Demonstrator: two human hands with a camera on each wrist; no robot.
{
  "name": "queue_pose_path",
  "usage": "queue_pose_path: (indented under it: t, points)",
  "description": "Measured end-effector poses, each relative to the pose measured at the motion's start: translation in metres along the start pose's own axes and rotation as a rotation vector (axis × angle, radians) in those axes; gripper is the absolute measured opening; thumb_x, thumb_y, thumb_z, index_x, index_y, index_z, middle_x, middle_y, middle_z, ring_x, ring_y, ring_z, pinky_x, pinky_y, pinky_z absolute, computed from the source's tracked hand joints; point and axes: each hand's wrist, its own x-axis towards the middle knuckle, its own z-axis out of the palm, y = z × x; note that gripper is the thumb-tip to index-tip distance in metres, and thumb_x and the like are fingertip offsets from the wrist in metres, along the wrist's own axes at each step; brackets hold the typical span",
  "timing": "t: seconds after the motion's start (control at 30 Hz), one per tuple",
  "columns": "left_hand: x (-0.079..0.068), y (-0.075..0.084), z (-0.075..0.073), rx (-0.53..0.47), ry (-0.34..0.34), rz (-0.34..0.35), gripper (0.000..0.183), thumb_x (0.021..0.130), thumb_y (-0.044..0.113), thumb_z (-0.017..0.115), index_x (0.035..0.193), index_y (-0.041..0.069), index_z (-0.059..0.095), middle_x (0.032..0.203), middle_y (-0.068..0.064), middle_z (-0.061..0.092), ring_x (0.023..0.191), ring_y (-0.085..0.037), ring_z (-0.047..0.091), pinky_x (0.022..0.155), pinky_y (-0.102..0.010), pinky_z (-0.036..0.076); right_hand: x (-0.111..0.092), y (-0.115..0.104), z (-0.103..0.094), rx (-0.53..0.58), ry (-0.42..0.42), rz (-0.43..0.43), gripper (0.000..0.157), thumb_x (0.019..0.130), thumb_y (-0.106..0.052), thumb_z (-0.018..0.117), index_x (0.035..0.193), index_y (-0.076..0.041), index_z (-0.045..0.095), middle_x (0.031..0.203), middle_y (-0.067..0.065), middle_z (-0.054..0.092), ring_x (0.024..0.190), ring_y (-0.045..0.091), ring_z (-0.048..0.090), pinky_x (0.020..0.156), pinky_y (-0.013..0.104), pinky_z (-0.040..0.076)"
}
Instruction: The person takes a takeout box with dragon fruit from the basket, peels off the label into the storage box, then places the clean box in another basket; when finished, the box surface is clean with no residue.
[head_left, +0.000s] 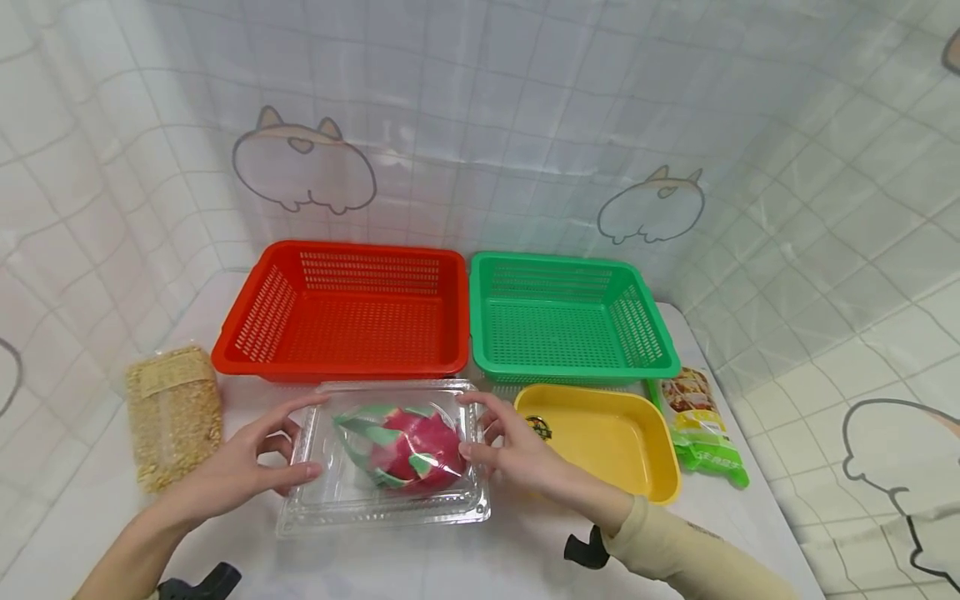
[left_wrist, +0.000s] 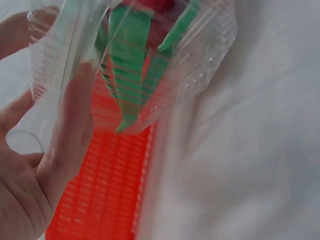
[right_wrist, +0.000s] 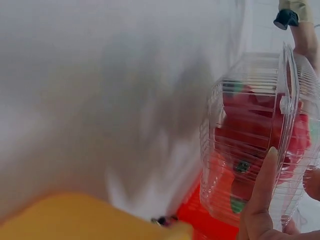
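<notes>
Between both hands is a clear plastic clamshell box [head_left: 318, 500] with its lid down and a pink and green dragon fruit [head_left: 420, 450] inside. My left hand [head_left: 232, 462] grips the box's left side, thumb on the lid and fingers around the edge. On the opposite side my right hand [head_left: 517, 446] holds the box the same way, thumb and fingers at the rim. Both wrist views show the box [right_wrist: 245, 135] raised over the white tabletop, the dragon fruit [left_wrist: 132, 50] visible through its ribbed wall.
A red basket [head_left: 345, 367] and a green basket [head_left: 577, 371] stand side by side behind the box. Right of it sits a yellow tray [head_left: 600, 450] with a small dark round item at its left rim. A grain bag [head_left: 172, 417] lies left, a green snack packet [head_left: 705, 433] right.
</notes>
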Motion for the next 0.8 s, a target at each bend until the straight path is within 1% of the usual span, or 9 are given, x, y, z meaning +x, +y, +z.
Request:
queue_pose_path:
  t: [0.1,0.23,0.37,0.53,0.6,0.73,0.8]
  points:
    - [-0.001,0.01,0.004,-0.003,0.019,0.016,0.08,0.087,0.018,0.077,0.154,0.029,0.035,0.105,-0.017,0.043,0.085,-0.021,0.061,0.059,-0.04,0.058,-0.004,-0.005,-0.007,-0.033,0.025,-0.021,0.056,0.09,-0.014,0.073,0.14,-0.026,0.051,0.111,0.017,0.051,0.084,0.025,0.054,0.062,0.031,0.053]
    - [0.0,0.022,0.008,-0.022,0.029,0.024,0.08,0.087,0.018,0.077,0.154,0.031,0.034,0.107,-0.017,0.041,0.088,-0.022,0.059,0.059,-0.041,0.058,-0.009,-0.009,-0.015,-0.094,0.047,-0.021,0.055,0.09,-0.016,0.073,0.139,-0.029,0.051,0.11,0.013,0.053,0.088,0.024,0.053,0.069,0.032,0.049]
    - [0.002,0.033,0.011,-0.018,0.036,0.024,0.08,0.087,0.02,0.077,0.153,0.034,0.035,0.111,-0.017,0.04,0.093,-0.022,0.057,0.06,-0.04,0.059,-0.015,-0.013,-0.023,-0.09,0.051,-0.009,0.055,0.091,-0.016,0.072,0.14,-0.031,0.05,0.114,0.013,0.052,0.09,0.025,0.055,0.066,0.036,0.055]
    - [0.007,0.041,0.016,-0.026,0.022,0.044,0.079,0.087,0.021,0.077,0.153,0.033,0.035,0.112,-0.016,0.04,0.096,-0.023,0.054,0.06,-0.04,0.059,-0.021,-0.017,-0.034,-0.07,0.051,0.008,0.055,0.091,-0.017,0.072,0.141,-0.029,0.049,0.115,0.015,0.051,0.092,0.025,0.057,0.064,0.034,0.057]
    - [0.01,0.043,0.018,-0.029,0.017,0.071,0.078,0.087,0.02,0.077,0.153,0.031,0.036,0.112,-0.017,0.04,0.096,-0.025,0.054,0.059,-0.041,0.059,-0.023,-0.019,-0.039,-0.067,0.05,0.004,0.055,0.092,-0.017,0.071,0.141,-0.027,0.049,0.113,0.016,0.05,0.091,0.026,0.057,0.063,0.034,0.058]
    - [0.019,0.049,0.02,-0.024,0.019,0.123,0.076,0.087,0.019,0.078,0.151,0.029,0.038,0.12,-0.017,0.044,0.098,-0.029,0.055,0.059,-0.04,0.059,-0.026,-0.022,-0.048,-0.056,0.058,-0.01,0.054,0.092,-0.017,0.071,0.141,-0.023,0.049,0.111,0.016,0.05,0.088,0.027,0.057,0.062,0.035,0.059]
    - [0.023,0.053,0.021,-0.017,0.017,0.137,0.075,0.087,0.019,0.078,0.15,0.029,0.039,0.124,-0.017,0.045,0.1,-0.031,0.056,0.059,-0.04,0.059,-0.027,-0.023,-0.052,-0.054,0.065,-0.01,0.054,0.093,-0.017,0.07,0.142,-0.022,0.048,0.111,0.016,0.051,0.087,0.027,0.058,0.063,0.034,0.058]
